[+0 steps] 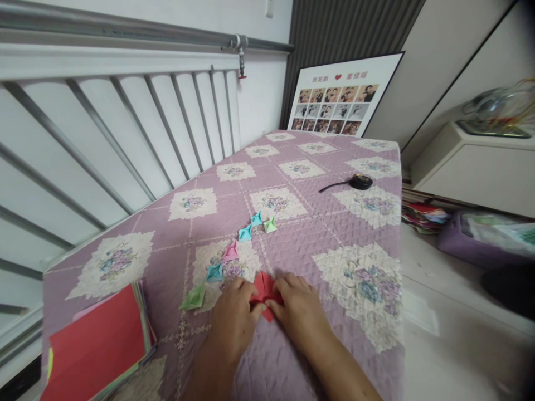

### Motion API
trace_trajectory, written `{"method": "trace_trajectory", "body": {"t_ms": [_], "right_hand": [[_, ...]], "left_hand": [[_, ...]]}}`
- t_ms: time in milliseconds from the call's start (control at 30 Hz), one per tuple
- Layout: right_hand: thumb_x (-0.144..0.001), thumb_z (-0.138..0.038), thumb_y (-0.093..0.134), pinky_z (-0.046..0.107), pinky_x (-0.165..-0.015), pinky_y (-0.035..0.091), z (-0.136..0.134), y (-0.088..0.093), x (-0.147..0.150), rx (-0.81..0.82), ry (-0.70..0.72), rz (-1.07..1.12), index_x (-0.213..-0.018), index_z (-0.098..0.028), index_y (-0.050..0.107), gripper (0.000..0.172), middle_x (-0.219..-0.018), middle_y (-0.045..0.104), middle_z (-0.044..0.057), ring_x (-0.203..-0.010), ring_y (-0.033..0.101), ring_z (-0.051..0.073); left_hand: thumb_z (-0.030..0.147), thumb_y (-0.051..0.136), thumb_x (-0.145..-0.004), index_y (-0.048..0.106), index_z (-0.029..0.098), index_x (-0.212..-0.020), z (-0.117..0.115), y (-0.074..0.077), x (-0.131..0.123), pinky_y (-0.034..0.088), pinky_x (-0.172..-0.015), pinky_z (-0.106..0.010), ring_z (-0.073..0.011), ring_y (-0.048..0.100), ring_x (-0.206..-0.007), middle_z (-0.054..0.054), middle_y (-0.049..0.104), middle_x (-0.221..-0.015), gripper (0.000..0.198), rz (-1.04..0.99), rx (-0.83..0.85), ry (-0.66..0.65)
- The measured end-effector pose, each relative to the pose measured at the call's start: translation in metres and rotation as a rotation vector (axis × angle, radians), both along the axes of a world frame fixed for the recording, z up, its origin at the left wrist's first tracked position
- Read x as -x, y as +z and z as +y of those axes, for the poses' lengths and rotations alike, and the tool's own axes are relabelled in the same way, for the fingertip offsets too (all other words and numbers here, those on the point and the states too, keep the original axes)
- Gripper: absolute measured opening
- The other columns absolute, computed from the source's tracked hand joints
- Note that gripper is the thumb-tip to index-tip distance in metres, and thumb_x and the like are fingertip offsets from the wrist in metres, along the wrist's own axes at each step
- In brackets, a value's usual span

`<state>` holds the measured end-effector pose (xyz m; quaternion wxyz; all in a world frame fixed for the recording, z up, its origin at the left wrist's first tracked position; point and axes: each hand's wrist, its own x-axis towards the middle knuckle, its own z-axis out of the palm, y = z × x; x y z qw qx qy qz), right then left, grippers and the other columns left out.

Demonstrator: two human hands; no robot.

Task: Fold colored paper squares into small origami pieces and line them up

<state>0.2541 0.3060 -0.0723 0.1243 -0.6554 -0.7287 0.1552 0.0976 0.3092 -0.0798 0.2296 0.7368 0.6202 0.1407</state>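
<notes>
Between the fingertips, red paper (pixel 263 284): pinched from both sides, folded, creased down the upper flap, poking out past the fingers and again below the thumbs!
Left hand (pixel 234 314): curled in, gripping the left side of the red paper.
Right hand (pixel 298 312): closed on the right side, thumb nearly tip to tip with the other thumb.
Near green piece (pixel 193 298): folded, sitting left of the left fingers on the cloth (pixel 276 367).
Lower blue piece (pixel 214 272): next along, left of the left fingers and a touch beyond.
Pink piece (pixel 230 252): further up that slanting row, beyond the left fingers.
Middle blue piece (pixel 245 233), top blue piece (pixel 256 218): further out again, close together.
Far green piece (pixel 270 224): beyond the fingers, just right of that blue pair.
Stack (pixel 100 334): well left of the fingers, red on top, other colours edging out.
Black gadget (pixel 360 181): far beyond the right fingers, trailing a thin strap.
Photo board (pixel 334 100): farthest out, leaning behind the cloth.
</notes>
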Motion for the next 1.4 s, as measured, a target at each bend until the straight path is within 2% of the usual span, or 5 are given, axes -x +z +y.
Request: {"method": "trace_trajectory", "body": {"t_ms": [233, 633, 833, 1200, 1400], "right_hand": [[-0.074, -0.023, 0.067, 0.036, -0.084, 0.039, 0.005, -0.001, -0.003, 0.041, -0.061, 0.076, -0.119, -0.018, 0.055, 0.047, -0.112, 0.063, 0.009, -0.102, 0.058, 0.026], [-0.073, -0.022, 0.057, 0.032, -0.077, 0.031, 0.009, 0.009, -0.001, 0.156, -0.004, 0.174, -0.076, -0.022, 0.062, 0.006, -0.082, 0.068, 0.000, -0.084, 0.059, 0.019], [-0.074, -0.024, 0.055, 0.027, -0.065, 0.033, 0.008, 0.006, -0.009, 0.187, -0.009, 0.416, -0.066, -0.020, 0.057, 0.009, -0.063, 0.057, -0.004, -0.064, 0.052, 0.014], [-0.077, -0.034, 0.060, 0.024, -0.060, 0.038, 0.005, 0.005, -0.015, 0.286, -0.016, 0.966, -0.074, -0.019, 0.057, 0.015, -0.067, 0.054, -0.004, -0.063, 0.047, 0.012], [-0.075, -0.036, 0.062, 0.024, -0.062, 0.042, 0.006, 0.007, -0.003, 0.273, -0.069, 1.128, -0.075, -0.019, 0.056, 0.018, -0.066, 0.057, -0.004, -0.063, 0.052, 0.012]], "left_hand": [[0.023, 0.068, -0.075, 0.057, 0.021, -0.106, 0.000, -0.003, 0.001, 0.037, -0.087, -0.032, -0.0236, 0.052, -0.104, -0.005, 0.057, -0.108, 0.033, -0.005, 0.013, 0.051], [0.022, 0.062, -0.074, 0.047, 0.023, -0.131, -0.001, -0.007, 0.001, 0.035, -0.099, -0.037, -0.0268, 0.048, -0.116, -0.008, 0.054, -0.123, 0.059, -0.076, -0.011, 0.029], [0.016, 0.061, -0.068, 0.049, 0.020, -0.130, 0.002, -0.011, 0.003, 0.032, -0.104, -0.040, -0.0270, 0.048, -0.120, -0.009, 0.056, -0.128, 0.063, -0.300, 0.021, 0.083], [0.020, 0.062, -0.067, 0.046, 0.018, -0.123, 0.003, -0.008, -0.002, 0.048, -0.071, -0.027, -0.0181, 0.063, -0.083, -0.006, 0.067, -0.100, 0.058, -1.063, 0.356, 0.162], [0.035, 0.065, -0.065, 0.064, 0.017, -0.085, 0.002, -0.011, -0.011, 0.038, -0.050, -0.021, -0.0104, 0.049, -0.053, 0.002, 0.060, -0.063, 0.027, -1.076, 0.411, 0.259]]}}
